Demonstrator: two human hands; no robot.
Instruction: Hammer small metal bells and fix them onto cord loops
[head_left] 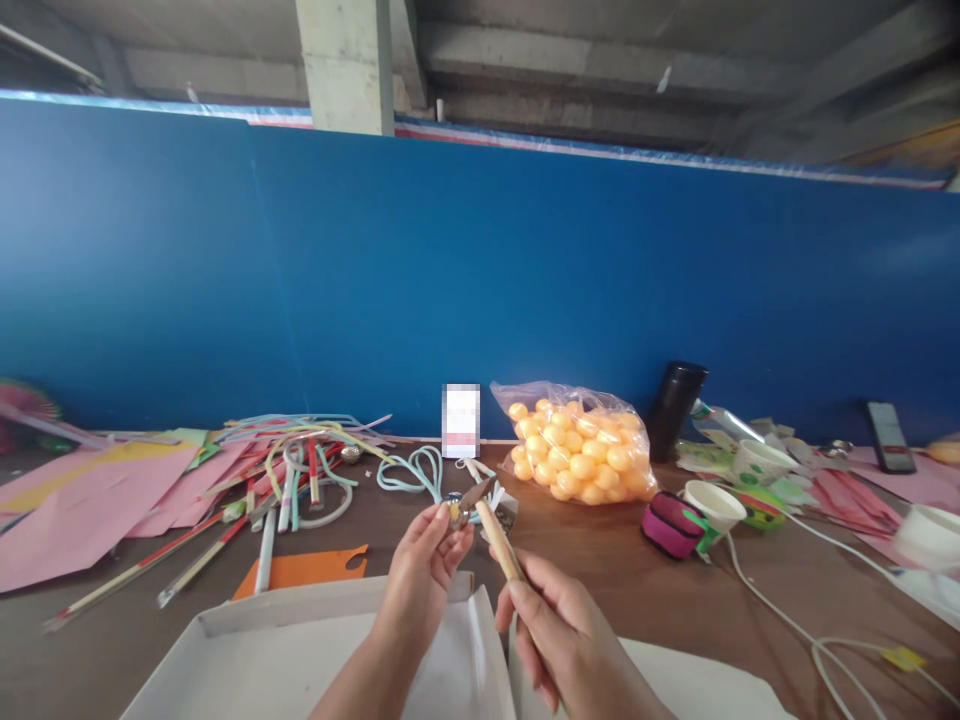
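My left hand [425,568] is raised above a white cardboard tray [262,650], its fingertips pinched on a small round metal piece [454,511] with a yellowish spot. My right hand [559,630] is closed round the wooden handle of a small tool [496,535]. The tool's dark metal tip [477,494] touches the small piece. Both hands meet near the middle of a brown table [637,590].
A clear bag of orange balls [581,450] lies behind the hands. Coloured straws and strips [300,470] and pink paper [82,500] cover the left side. A magenta pouch [670,525], paper cups [715,503], a black tumbler [675,408], a phone [890,437] and a white cable [795,600] are on the right. A blue wall [480,280] backs the table.
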